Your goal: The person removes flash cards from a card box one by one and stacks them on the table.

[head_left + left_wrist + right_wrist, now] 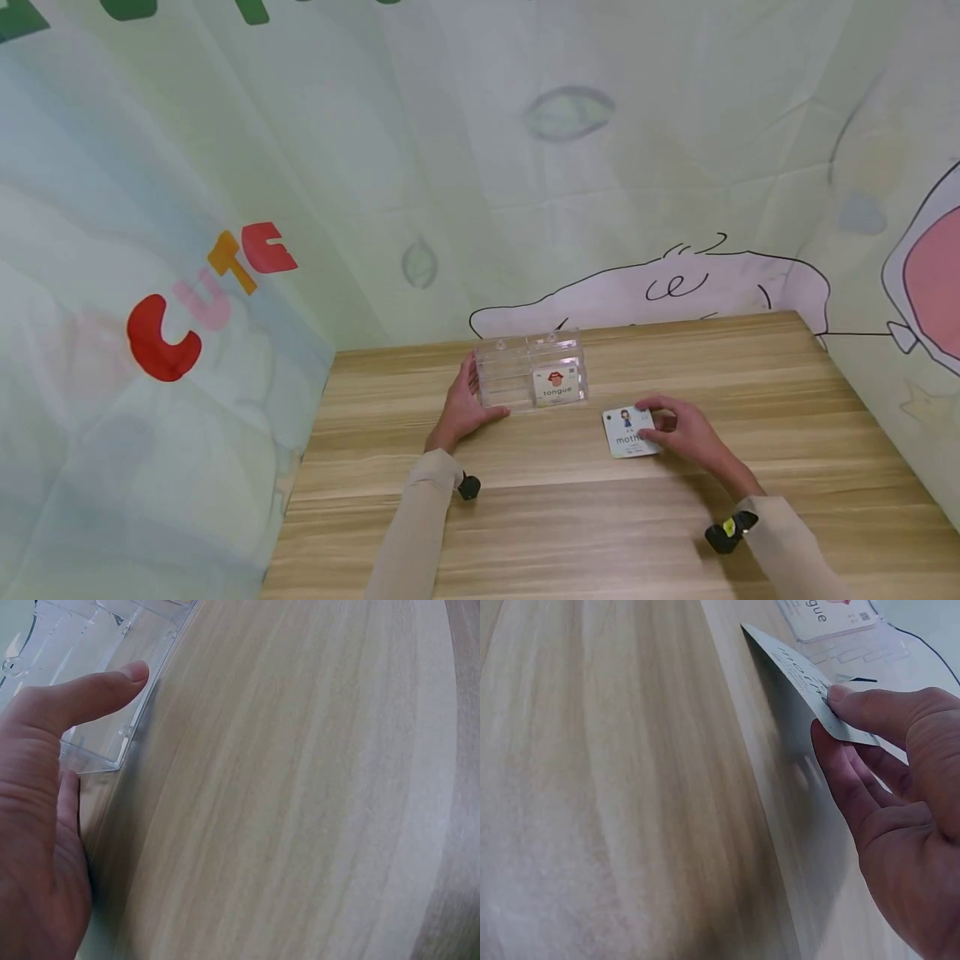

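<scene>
Between thumb and fingers, my right hand [686, 432] pinches a white flash card [628, 443] by its right edge. The card shows a small figure and the partly covered word "moth…"; in the right wrist view it is tilted above the table. My left hand [461, 408] grips the left end of a clear plastic card holder [506, 385], thumb across the front, some fingers hidden behind it. A "tongue" card [557, 387] with a red mouth picture stands in the holder's lower right compartment. The holder's clear wall [94, 759] shows beside the thumb in the left wrist view.
The wood-grain table [555, 533] carries the holder near its back edge. Printed cloth [465, 167] hangs behind the table and along both sides. A black wrist device [468, 486] is on the left wrist, and another black device [727, 533] is on the right.
</scene>
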Tool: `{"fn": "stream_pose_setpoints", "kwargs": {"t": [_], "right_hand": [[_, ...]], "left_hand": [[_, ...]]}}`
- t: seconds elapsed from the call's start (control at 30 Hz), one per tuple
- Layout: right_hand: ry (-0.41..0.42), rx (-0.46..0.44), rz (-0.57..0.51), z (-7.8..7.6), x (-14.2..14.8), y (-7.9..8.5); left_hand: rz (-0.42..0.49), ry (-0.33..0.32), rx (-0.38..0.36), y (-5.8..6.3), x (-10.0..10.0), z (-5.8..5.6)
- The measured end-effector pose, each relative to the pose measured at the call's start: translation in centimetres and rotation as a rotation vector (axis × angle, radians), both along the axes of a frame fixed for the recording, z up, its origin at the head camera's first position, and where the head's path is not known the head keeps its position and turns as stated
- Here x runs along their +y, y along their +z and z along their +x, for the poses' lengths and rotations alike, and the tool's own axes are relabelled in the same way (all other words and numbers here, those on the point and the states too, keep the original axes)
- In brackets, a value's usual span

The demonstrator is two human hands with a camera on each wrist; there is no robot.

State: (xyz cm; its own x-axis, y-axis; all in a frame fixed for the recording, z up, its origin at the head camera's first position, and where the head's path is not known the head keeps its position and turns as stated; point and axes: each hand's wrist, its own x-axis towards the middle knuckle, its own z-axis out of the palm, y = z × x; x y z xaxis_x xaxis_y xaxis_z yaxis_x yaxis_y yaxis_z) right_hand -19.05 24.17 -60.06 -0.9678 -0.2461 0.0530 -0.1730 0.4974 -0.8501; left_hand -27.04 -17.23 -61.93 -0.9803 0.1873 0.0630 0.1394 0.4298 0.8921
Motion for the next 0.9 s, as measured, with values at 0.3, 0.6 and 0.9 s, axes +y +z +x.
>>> {"fn": "stream_pose_setpoints", "kwargs": {"t": [0.3,0.6,0.9], "right_hand": [[0.005,0.037,0.093,0.25,0.07,-0.11],[0.011,0.065,0.134,0.24,-0.23,-0.22],[0.021,0.06,0.178,0.22,-0.6,0.09]], "left_hand": [[-0.016,0.006,-0.013,-0.07,0.01,0.02],[-0.032,0.013,-0.022,-0.09,0.0,0.04],[-0.031,0.01,-0.015,0.12,0.11,0.12]]}}
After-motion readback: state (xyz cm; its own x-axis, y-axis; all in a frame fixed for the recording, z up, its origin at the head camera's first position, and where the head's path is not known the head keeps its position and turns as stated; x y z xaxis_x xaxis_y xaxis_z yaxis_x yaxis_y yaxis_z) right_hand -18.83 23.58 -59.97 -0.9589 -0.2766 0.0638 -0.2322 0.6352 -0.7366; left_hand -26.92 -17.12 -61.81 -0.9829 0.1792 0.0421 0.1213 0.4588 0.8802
